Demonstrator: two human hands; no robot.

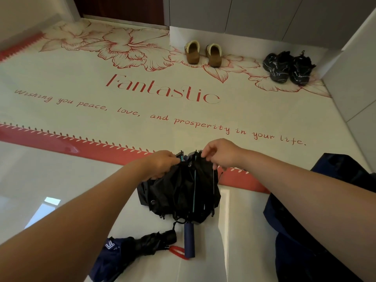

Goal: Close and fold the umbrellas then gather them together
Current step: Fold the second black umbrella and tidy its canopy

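A collapsed black umbrella [181, 192] hangs in front of me with its loose canopy bunched and its dark blue handle [189, 241] pointing down toward me. My left hand [160, 164] pinches the canopy's top left edge. My right hand [220, 152] pinches the top right edge by the rib tips. On the glossy floor below lies a folded black umbrella [151, 242] with a red wrist loop [178, 252], partly on navy fabric [113, 255]. A large dark navy canopy [317, 220] lies at the right.
A white mat [142, 110] with red flowers and lettering covers the floor ahead. Brown slippers [203, 53] and black sneakers [289, 67] stand at its far edge, against a white cabinet [244, 15]. A white wall panel [358, 82] rises at the right.
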